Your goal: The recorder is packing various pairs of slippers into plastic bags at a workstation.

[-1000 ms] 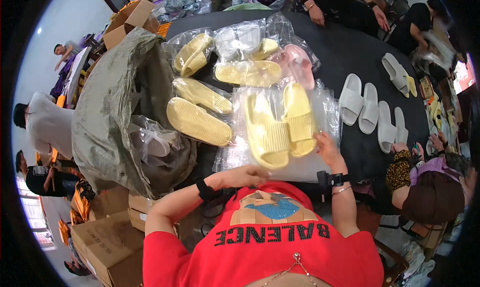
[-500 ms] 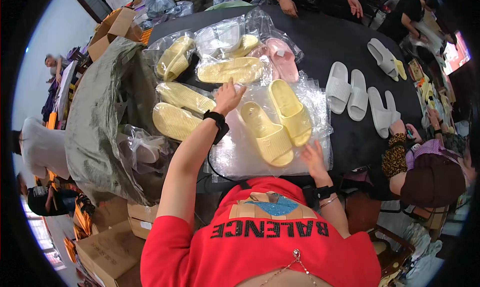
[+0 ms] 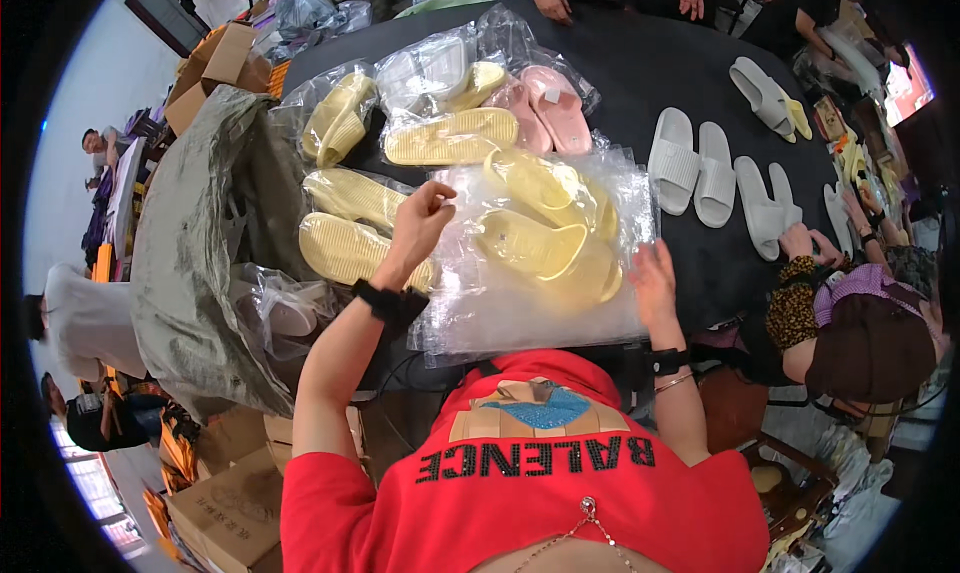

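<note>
Clear film [image 3: 505, 188] lies over a pair of yellow slides [image 3: 540, 238] in the middle of the bench [image 3: 640, 63], on a stack of clear bags [image 3: 470, 318]. The film blurs their outlines, and whether both sit fully inside one bag is hard to tell. The left hand [image 3: 425, 213] is at the stack's left edge, fingers curled toward the thumb; whether it pinches any film I cannot tell. The right hand [image 3: 653, 281] has its fingers spread, just beside the stack's right edge.

The left forearm hides part of the lower of two yellow slippers [image 3: 345, 245] lying sole up. Beyond, bags hold a yellow slipper [image 3: 338, 128], a pink pair [image 3: 555, 113] and a whitish slipper [image 3: 430, 73] that partly covers another yellow one [image 3: 478, 85].

A bagged white slipper [image 3: 293, 315] rests in the mouth of a grey-green sack [image 3: 190, 243], whose deeper inside is dark. An open carton [image 3: 232, 61] stands behind, contents out of sight.
</note>
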Demonstrator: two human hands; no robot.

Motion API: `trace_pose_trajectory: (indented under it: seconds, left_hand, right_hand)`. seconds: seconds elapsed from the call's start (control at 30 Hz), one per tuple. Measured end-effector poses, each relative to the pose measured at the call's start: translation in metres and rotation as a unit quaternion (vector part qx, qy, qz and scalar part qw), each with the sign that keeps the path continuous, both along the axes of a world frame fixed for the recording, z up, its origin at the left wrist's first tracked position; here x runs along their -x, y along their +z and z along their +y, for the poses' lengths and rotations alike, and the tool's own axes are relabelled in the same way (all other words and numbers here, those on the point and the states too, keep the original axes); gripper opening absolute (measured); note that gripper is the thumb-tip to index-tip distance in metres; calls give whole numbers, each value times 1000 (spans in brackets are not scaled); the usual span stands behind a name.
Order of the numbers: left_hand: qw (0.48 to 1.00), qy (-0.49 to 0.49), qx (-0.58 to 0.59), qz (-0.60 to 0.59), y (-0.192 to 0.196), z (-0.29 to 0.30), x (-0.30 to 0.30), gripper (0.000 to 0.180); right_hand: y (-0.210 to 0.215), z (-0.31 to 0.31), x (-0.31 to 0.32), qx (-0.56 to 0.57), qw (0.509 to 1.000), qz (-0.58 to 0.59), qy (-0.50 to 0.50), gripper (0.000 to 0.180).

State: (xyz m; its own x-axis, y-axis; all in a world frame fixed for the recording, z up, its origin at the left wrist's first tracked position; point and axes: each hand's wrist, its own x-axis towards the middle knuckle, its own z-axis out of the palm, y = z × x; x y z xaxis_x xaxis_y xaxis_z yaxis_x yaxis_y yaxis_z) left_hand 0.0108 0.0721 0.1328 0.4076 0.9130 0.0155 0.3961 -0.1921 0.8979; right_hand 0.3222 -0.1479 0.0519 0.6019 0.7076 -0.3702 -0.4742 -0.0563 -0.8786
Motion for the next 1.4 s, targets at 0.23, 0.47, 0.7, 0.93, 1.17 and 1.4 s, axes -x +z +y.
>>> trace_pose_trajectory:
  seconds: [0.23,0.47,0.7,0.93,1.17,1.4]
  left_hand:
    - [988,18,-1,154,-15,-19,54,28]
    - [854,-78,-340,385,-9,-20,50,25]
    - [900,39,-197,386,-65,3,37,76]
    - [995,62,58,54,-56,27,30,75]
    - [977,159,143,-23,-36,26,26,78]
    - [901,-49,274,-333,28,2,30,64]
  right_hand:
    - [-16,-19,-3,166,977,-65,120,54]
    - [-24,-10,18,195,934,-229,194,55]
    - [-22,-8,22,193,942,-199,189,51]
    - [-30,-20,-11,162,976,-111,94,48]
    - [-10,-13,29,176,956,-111,207,56]
    - [-30,-20,-2,133,973,-133,137,50]
